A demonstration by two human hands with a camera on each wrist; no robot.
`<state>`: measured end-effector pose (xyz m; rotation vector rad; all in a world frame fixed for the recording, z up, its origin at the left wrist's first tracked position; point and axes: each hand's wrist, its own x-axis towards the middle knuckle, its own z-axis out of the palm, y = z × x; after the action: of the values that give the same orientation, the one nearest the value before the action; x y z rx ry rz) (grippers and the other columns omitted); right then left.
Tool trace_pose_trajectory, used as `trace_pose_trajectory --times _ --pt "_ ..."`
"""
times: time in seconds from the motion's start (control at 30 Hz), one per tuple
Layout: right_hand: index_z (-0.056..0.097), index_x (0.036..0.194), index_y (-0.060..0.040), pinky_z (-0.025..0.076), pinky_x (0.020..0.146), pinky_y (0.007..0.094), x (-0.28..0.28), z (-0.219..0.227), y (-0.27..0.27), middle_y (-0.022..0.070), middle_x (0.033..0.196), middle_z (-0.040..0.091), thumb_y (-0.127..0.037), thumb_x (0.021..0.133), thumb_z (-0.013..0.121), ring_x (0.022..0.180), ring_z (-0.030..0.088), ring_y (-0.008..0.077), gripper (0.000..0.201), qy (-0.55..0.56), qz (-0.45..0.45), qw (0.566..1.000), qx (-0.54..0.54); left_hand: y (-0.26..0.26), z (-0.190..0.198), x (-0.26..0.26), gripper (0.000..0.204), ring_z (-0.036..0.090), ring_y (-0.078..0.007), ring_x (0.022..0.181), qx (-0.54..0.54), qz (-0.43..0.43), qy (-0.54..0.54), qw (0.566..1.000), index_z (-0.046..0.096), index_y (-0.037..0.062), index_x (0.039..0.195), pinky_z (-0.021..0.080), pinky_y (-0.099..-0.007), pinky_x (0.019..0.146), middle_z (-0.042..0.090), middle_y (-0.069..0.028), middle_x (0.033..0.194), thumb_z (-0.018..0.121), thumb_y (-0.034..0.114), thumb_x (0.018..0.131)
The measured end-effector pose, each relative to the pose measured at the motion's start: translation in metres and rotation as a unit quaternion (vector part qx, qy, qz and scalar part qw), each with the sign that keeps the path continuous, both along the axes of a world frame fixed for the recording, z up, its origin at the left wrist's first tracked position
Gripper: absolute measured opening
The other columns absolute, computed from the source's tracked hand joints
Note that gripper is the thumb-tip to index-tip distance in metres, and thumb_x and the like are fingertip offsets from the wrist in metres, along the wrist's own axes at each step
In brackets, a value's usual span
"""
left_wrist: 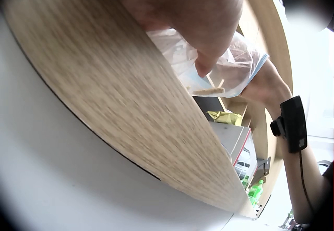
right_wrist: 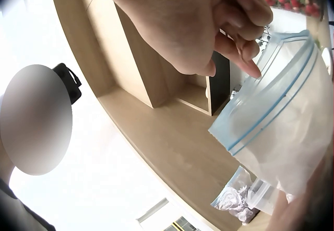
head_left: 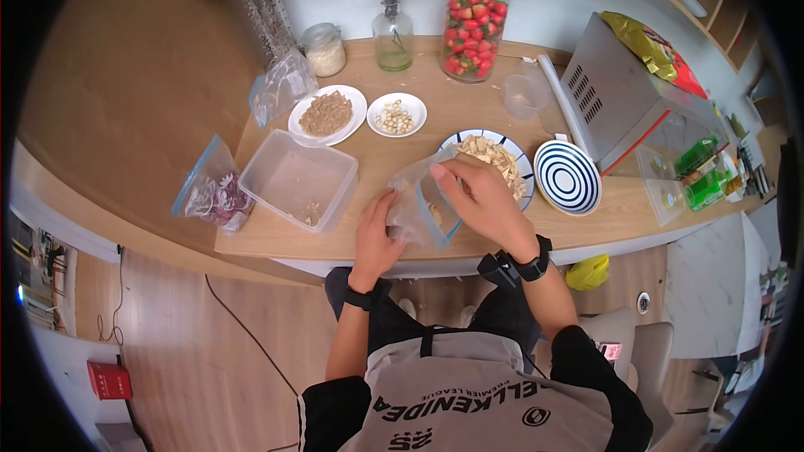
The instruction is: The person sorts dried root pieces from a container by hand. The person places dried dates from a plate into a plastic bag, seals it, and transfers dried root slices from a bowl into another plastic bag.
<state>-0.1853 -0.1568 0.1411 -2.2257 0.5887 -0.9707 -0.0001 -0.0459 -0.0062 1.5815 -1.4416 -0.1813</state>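
A clear zip bag with a blue-edged mouth stands tilted near the table's front edge. My left hand grips its side; in the left wrist view a few tan strips show low in the bag. At the bag's mouth is my right hand, several fingers bent and one fingertip right at the blue rim in the right wrist view; I cannot tell whether it pinches anything. Just behind that hand, a blue-rimmed plate carries tan dried slices.
To the left sit a plastic tub with a few scraps and a bag of dark red pieces. Behind are plates of brown strips and pale seeds, and a strawberry jar. A striped plate lies rightward.
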Motion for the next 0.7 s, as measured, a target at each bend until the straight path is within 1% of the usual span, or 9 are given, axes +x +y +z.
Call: trace_pose_trajectory --times 0.17,0.27,0.37,0.43,0.47,0.5,0.57,0.6,0.7 --pt "0.073 0.100 0.0021 0.043 0.059 0.0371 0.001 0.004 0.004 0.0158 0.080 0.062 -0.021 0.102 0.062 0.065 0.057 0.0281 0.026 0.023 -0.037 0.999 0.019 0.000 0.000 -0.001 0.071 0.055 -0.0416 0.128 -0.003 0.003 0.011 1.000 0.055 0.0012 0.139 0.045 -0.0460 0.109 0.058 -0.0191 0.142 0.081 0.019 0.076" --pt "0.072 0.098 0.0013 0.039 0.059 0.0336 -0.001 0.003 0.000 0.0112 0.076 0.055 -0.020 0.103 0.060 0.064 0.051 0.0213 0.025 -0.041 -0.048 0.998 0.012 0.000 0.001 0.000 0.071 0.055 -0.0416 0.128 0.006 0.004 -0.001 1.000 0.055 0.0016 0.140 0.045 -0.0460 0.108 0.058 -0.0189 0.142 0.082 0.019 0.076" --pt "0.067 0.095 0.0012 0.036 0.062 0.0296 -0.004 -0.003 -0.003 0.0067 0.078 0.051 -0.018 0.105 0.057 0.066 0.045 0.0162 0.023 -0.139 -0.057 0.988 0.031 0.002 0.004 -0.001 0.072 0.055 -0.0418 0.128 0.010 0.000 0.000 1.000 0.055 0.0018 0.140 0.045 -0.0460 0.108 0.057 -0.0188 0.143 0.082 0.019 0.075" --pt "0.062 0.093 0.0007 0.034 0.065 0.0274 -0.006 -0.010 -0.005 0.0053 0.082 0.051 -0.015 0.106 0.055 0.070 0.043 0.0138 0.021 -0.339 -0.080 0.929 0.126 0.003 0.005 -0.001 0.074 0.055 -0.0422 0.128 0.009 0.002 0.003 1.000 0.055 0.0017 0.140 0.045 -0.0463 0.108 0.057 -0.0190 0.143 0.082 0.018 0.074" --pt "0.059 0.092 0.0005 0.040 0.073 0.0295 -0.012 -0.007 -0.006 0.0072 0.089 0.056 -0.014 0.106 0.053 0.078 0.051 0.0171 0.021 -0.364 -0.047 0.921 0.135 0.003 0.005 -0.001 0.074 0.055 -0.0422 0.128 0.009 0.004 0.004 1.000 0.055 0.0017 0.140 0.045 -0.0463 0.108 0.057 -0.0190 0.143 0.082 0.018 0.074" --pt "0.059 0.092 0.0005 0.040 0.073 0.0295 -0.011 -0.007 -0.004 0.0072 0.089 0.056 -0.014 0.106 0.053 0.078 0.051 0.0171 0.021 -0.362 -0.046 0.921 0.136 0.003 0.004 -0.001 0.074 0.055 -0.0424 0.128 0.008 0.005 0.000 1.000 0.055 0.0017 0.140 0.045 -0.0464 0.108 0.058 -0.0191 0.142 0.083 0.018 0.073" --pt "0.059 0.094 0.0003 0.046 0.084 0.0340 -0.006 -0.008 0.001 0.0091 0.096 0.061 -0.014 0.105 0.055 0.090 0.059 0.0235 0.019 -0.228 -0.048 0.972 0.038 0.002 0.003 -0.001 0.075 0.055 -0.0426 0.127 0.006 0.005 -0.004 1.000 0.055 0.0016 0.140 0.045 -0.0464 0.108 0.058 -0.0193 0.142 0.083 0.017 0.072" --pt "0.063 0.097 -0.0002 0.047 0.096 0.0381 -0.005 -0.004 -0.001 0.0114 0.108 0.066 -0.014 0.103 0.058 0.103 0.063 0.0294 0.016 -0.103 -0.005 0.994 -0.032 0.001 0.003 -0.001 0.075 0.056 -0.0428 0.127 0.004 -0.001 0.009 1.000 0.055 0.0017 0.140 0.046 -0.0464 0.108 0.058 -0.0195 0.141 0.083 0.017 0.072" --pt "0.068 0.102 -0.0009 0.047 0.096 0.0383 -0.012 -0.016 -0.010 0.0122 0.116 0.067 -0.011 0.100 0.061 0.106 0.063 0.0301 0.012 -0.093 -0.027 0.995 -0.035 0.001 0.002 0.000 0.074 0.056 -0.0433 0.125 0.000 -0.006 0.012 1.000 0.055 0.0015 0.139 0.046 -0.0467 0.106 0.059 -0.0199 0.140 0.083 0.016 0.072"
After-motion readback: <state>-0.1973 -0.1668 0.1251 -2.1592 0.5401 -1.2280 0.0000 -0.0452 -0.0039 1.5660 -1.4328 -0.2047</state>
